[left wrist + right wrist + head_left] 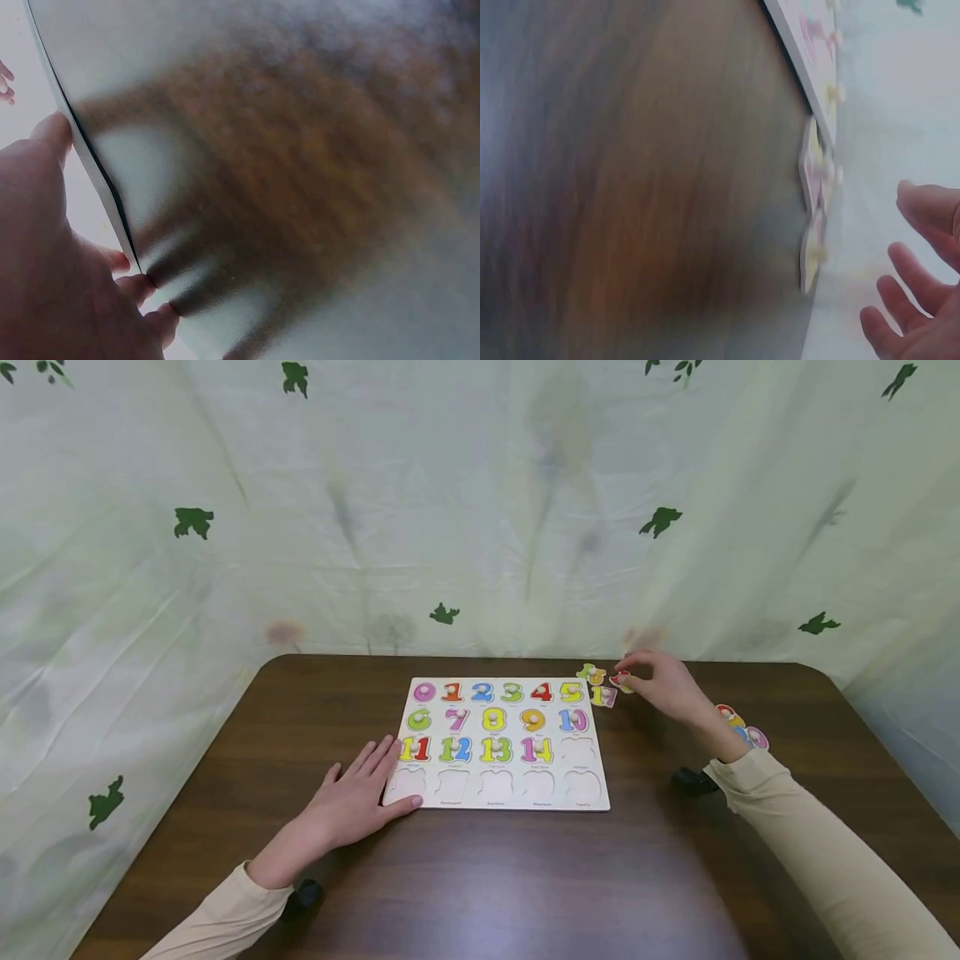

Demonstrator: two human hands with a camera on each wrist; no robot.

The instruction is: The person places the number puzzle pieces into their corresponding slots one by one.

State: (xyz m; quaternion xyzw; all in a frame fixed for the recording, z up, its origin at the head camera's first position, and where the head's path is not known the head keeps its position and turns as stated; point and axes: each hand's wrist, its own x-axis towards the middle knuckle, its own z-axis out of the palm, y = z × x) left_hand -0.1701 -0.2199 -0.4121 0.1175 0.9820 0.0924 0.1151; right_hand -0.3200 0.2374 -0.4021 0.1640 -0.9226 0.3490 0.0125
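Note:
A white number puzzle board (517,781) lies flat on the table, knobbed pieces 0 to 14 filling its upper slots. The slot after 14 and the bottom row show bare outlines. My left hand (358,797) rests spread at the board's lower left corner, thumb along the front edge, straight fingers on the left side. Beyond the board's far right corner, my right hand (663,687) hovers by a red-edged piece (621,680); in the right wrist view its fingers (911,281) are apart with nothing between them. Beside it lies a number 17 piece (603,696).
Another loose number piece (592,673) lies at the board's far right corner. More colourful pieces (756,737) sit right of my right wrist. The brown table (480,877) ends at a pale leaf-patterned curtain (495,510) behind.

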